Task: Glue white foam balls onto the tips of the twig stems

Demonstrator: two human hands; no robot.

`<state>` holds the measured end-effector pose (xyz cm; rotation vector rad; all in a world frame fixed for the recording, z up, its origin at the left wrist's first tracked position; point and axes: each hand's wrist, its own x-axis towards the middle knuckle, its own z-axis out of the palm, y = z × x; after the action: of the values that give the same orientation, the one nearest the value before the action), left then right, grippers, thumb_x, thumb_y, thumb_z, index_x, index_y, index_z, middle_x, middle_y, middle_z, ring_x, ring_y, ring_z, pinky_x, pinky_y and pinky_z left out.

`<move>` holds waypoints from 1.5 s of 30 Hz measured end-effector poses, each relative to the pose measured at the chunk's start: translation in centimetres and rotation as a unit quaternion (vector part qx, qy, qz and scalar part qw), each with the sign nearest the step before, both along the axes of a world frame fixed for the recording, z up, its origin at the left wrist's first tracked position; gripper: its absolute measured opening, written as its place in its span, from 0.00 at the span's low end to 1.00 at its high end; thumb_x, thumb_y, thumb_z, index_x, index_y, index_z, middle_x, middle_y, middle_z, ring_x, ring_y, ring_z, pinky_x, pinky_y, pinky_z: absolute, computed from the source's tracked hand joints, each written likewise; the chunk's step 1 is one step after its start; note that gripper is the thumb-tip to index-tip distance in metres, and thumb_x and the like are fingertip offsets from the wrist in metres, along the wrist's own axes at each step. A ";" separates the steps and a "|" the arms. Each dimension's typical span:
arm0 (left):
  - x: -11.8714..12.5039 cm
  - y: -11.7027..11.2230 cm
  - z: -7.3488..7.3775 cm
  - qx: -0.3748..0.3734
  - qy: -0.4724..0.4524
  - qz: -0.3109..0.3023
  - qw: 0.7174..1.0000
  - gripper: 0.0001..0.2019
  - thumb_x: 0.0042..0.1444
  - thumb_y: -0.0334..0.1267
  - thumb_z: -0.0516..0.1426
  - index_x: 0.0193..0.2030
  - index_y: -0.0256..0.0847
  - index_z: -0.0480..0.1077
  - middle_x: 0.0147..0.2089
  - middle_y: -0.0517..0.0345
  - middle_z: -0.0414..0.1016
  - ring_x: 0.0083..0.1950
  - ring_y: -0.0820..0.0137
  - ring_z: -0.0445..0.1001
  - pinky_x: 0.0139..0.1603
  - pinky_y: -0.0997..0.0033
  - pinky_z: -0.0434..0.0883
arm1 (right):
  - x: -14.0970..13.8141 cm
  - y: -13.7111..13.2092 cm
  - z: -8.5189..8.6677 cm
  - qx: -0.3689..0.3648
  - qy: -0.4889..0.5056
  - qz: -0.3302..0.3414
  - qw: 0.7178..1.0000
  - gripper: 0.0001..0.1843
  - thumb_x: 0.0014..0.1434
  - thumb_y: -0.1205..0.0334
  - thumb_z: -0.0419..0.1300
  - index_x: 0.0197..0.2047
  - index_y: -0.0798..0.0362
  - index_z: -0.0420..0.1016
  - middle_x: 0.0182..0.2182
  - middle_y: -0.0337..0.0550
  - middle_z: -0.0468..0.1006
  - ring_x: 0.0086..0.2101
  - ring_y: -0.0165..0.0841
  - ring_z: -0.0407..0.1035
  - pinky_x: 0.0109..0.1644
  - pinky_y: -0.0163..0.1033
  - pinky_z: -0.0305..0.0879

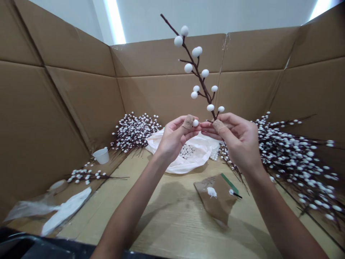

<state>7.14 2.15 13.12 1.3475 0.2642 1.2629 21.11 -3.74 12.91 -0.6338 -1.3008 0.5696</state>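
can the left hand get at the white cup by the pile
Probably yes: the left hand, raised and holding a white berry, has open air to the white cup, passing above the plastic bag.

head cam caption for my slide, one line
Left hand pinches a white bud while right hand holds up a budded branch between cardboard walls

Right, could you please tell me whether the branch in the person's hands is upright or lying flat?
Upright: the white berry branch rises from between the left hand and right hand, its tip leaning slightly left.
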 end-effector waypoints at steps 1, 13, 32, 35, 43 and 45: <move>0.2 -0.1 0.0 -0.004 -0.013 -0.006 1.000 0.09 0.51 0.39 0.65 0.33 0.35 0.74 0.32 0.59 0.76 0.35 0.76 0.76 0.45 0.74 0.73 | 0.0 -0.1 0.0 0.007 -0.007 -0.013 1.000 0.06 0.57 0.60 0.62 0.32 0.53 0.72 0.28 0.41 0.80 0.32 0.33 0.78 0.41 0.41 0.78; 0.9 -1.0 0.0 -0.055 -0.067 -0.014 0.996 0.04 0.53 0.32 0.63 0.33 0.34 0.79 0.40 0.53 0.80 0.40 0.72 0.78 0.55 0.72 0.72 | 0.6 -0.2 -0.1 0.058 -0.086 -0.087 0.991 0.05 0.58 0.62 0.60 0.32 0.54 0.72 0.29 0.41 0.78 0.31 0.33 0.77 0.37 0.39 0.77; 1.5 -1.0 -0.4 -0.116 -0.109 -0.002 0.987 0.02 0.50 0.28 0.63 0.32 0.36 0.78 0.35 0.57 0.80 0.47 0.70 0.77 0.58 0.71 0.69 | 0.2 -0.3 0.1 0.041 -0.048 -0.044 0.997 0.04 0.57 0.65 0.61 0.30 0.54 0.72 0.30 0.42 0.80 0.34 0.34 0.78 0.43 0.40 0.79; 1.4 -1.0 -0.5 -0.106 -0.104 -0.003 0.989 0.02 0.50 0.29 0.64 0.32 0.36 0.78 0.35 0.58 0.80 0.48 0.69 0.77 0.58 0.70 0.68 | 0.3 -0.3 0.1 0.044 -0.055 -0.053 0.996 0.04 0.57 0.64 0.61 0.31 0.54 0.72 0.29 0.43 0.80 0.34 0.35 0.78 0.42 0.40 0.78; 1.4 -0.8 -0.8 -0.068 -0.094 -0.007 0.993 0.04 0.48 0.31 0.66 0.33 0.38 0.79 0.35 0.58 0.80 0.45 0.70 0.77 0.57 0.69 0.68 | 0.4 -0.1 0.0 0.043 -0.069 -0.063 0.995 0.05 0.57 0.62 0.62 0.31 0.54 0.72 0.31 0.42 0.80 0.34 0.34 0.78 0.43 0.41 0.78; 1.4 -0.8 -0.8 -0.062 -0.088 -0.004 0.994 0.04 0.48 0.32 0.66 0.33 0.38 0.79 0.36 0.58 0.80 0.46 0.69 0.77 0.58 0.69 0.67 | 0.4 -0.1 0.0 0.045 -0.075 -0.067 0.994 0.06 0.57 0.62 0.62 0.31 0.54 0.72 0.30 0.42 0.80 0.34 0.34 0.78 0.42 0.41 0.78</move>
<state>8.52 1.39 12.29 1.1239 0.2108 1.3275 21.51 -3.87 12.89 -0.6931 -1.4037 0.3563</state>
